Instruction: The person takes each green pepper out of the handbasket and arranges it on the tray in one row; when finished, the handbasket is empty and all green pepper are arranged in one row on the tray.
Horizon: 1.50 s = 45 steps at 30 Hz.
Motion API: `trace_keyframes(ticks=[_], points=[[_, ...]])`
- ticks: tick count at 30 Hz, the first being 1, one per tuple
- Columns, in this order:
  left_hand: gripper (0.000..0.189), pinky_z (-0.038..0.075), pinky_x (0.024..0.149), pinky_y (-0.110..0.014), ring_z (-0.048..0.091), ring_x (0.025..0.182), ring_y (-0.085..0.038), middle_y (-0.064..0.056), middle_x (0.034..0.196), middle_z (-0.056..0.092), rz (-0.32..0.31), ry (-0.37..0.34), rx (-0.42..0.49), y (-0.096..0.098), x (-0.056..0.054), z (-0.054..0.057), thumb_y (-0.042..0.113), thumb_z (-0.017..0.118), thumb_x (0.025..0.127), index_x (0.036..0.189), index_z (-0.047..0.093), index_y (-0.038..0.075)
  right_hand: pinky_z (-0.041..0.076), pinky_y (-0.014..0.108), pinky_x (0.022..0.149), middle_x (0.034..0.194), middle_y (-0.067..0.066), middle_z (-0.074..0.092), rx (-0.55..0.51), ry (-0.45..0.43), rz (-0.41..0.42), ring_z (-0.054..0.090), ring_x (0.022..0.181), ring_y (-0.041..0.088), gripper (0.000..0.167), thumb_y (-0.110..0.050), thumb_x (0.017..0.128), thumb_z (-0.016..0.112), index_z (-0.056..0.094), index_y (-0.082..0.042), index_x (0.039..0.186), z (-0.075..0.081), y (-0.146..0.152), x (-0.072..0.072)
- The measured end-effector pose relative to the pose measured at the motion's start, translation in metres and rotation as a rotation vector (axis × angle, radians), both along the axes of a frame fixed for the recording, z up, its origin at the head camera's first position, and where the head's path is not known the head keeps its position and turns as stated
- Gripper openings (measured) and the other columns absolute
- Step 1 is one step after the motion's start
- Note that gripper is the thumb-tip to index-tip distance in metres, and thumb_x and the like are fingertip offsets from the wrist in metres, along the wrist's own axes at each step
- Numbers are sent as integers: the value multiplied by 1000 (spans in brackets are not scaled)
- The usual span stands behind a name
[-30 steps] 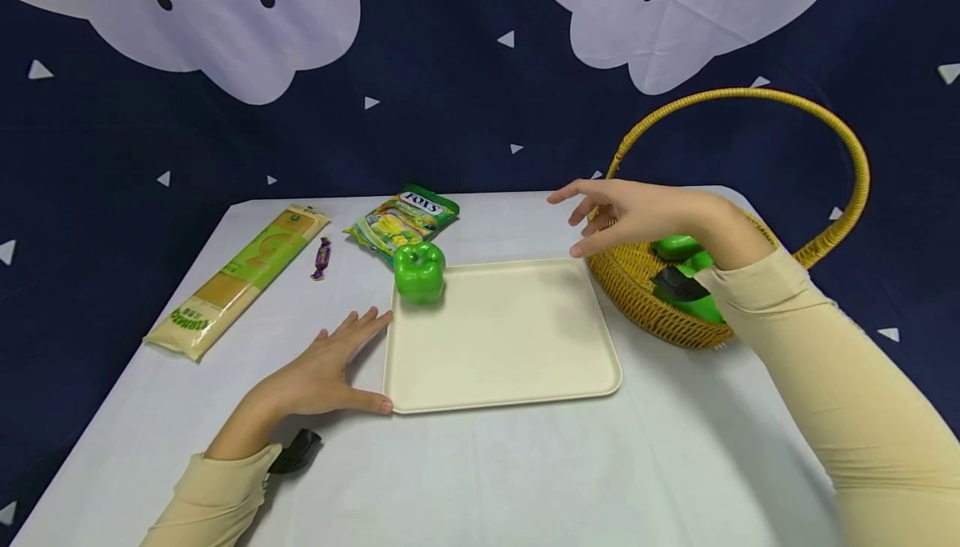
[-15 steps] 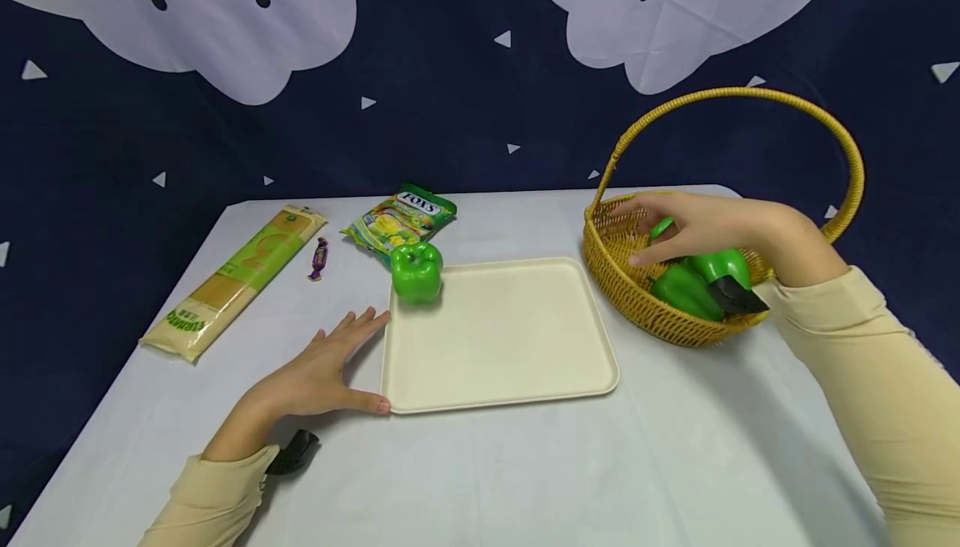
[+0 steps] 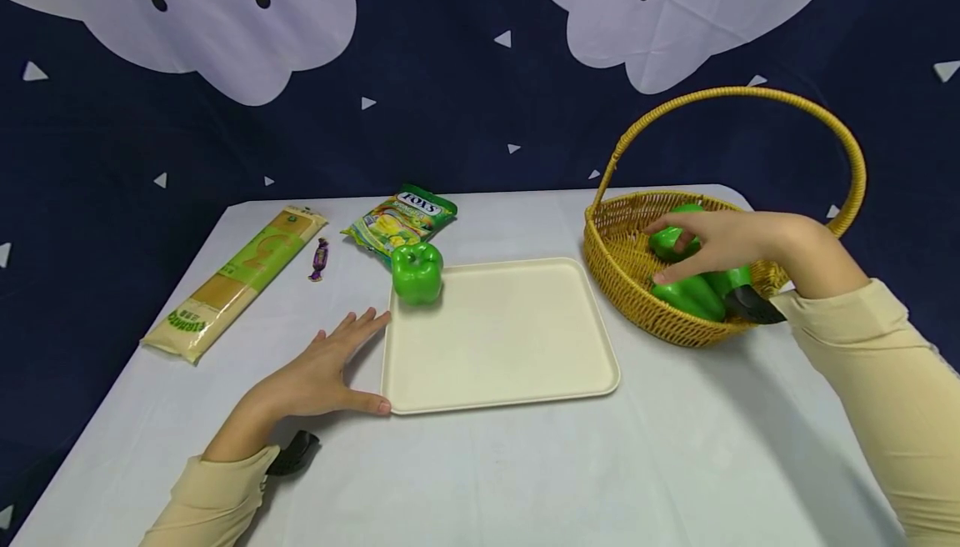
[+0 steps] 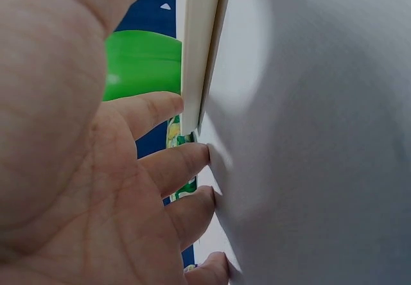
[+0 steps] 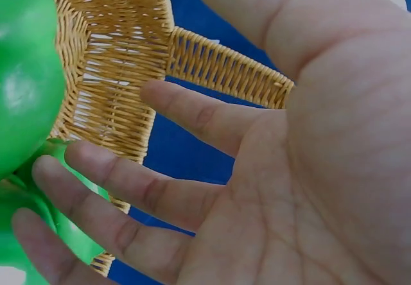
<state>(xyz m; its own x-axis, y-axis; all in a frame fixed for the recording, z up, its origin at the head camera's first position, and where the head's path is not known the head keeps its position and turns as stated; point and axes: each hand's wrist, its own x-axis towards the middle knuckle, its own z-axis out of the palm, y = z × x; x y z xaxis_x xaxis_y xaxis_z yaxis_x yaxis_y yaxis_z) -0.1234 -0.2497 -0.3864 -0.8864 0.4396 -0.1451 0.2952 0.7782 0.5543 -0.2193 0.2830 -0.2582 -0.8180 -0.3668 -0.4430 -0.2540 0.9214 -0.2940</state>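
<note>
My left hand (image 3: 318,373) lies spread at the left edge of a cream tray (image 3: 498,338), its thumb and index finger touching the rim. On the tray's far left corner sits a green bell pepper (image 3: 417,273). Over a yellow wicker basket (image 3: 626,284) on the right hovers my right hand (image 3: 738,248), fingers reaching down and loosely bent, with nothing held. Several green peppers lie in the basket, among them a front pepper (image 3: 688,298) and a back pepper (image 3: 667,240). In the right wrist view the fingers are extended beside a large green pepper (image 5: 26,73); contact is unclear.
Behind the tray lies a green FOX'S candy bag (image 3: 405,218). To the left are a small purple wrapped candy (image 3: 319,259) and a long noodle packet (image 3: 240,280). The basket's tall arched handle (image 3: 738,92) rises above my right hand. White cloth (image 3: 525,472) covers the table.
My right hand has moved right from the basket's left rim to over the peppers inside. My left hand, the tray and its pepper stay in place.
</note>
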Motion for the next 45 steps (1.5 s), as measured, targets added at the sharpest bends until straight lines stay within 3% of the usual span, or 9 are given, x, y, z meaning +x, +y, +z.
trace_keyframes(ticks=[9, 16, 24, 45], points=[[128, 7, 119, -89, 11, 162, -60, -29, 176, 23, 3, -8, 2, -1, 0, 1, 58, 96, 70, 171, 29, 16, 61, 44, 82, 146, 33, 55, -18, -72, -28, 65, 115, 35, 92, -52, 95, 80, 37, -8, 163, -2, 4, 1], [128, 6, 119, -88, 10, 163, -59, -28, 176, 22, 4, -10, 7, -2, -1, -1, 58, 96, 70, 171, 29, 17, 62, 43, 80, 145, 35, 55, -18, -112, -40, 65, 113, 34, 95, -52, 94, 80, 36, -5, 163, -4, 5, -1], [128, 6, 120, -88, 9, 162, -60, -29, 176, 21, 11, -25, 6, -1, -1, 0, 56, 97, 71, 171, 28, 17, 58, 58, 99, 141, 31, 62, 15, -68, 35, 62, 129, 46, 92, -48, 91, 85, 45, 1, 158, -6, 1, -2], [128, 7, 119, -88, 12, 162, -59, -28, 176, 23, 7, -8, -7, 1, -1, 0, 57, 97, 70, 171, 30, 17, 60, 53, 96, 135, 30, 66, 54, -59, 69, 65, 122, 41, 82, -40, 87, 89, 57, 3, 148, -17, 1, -7]])
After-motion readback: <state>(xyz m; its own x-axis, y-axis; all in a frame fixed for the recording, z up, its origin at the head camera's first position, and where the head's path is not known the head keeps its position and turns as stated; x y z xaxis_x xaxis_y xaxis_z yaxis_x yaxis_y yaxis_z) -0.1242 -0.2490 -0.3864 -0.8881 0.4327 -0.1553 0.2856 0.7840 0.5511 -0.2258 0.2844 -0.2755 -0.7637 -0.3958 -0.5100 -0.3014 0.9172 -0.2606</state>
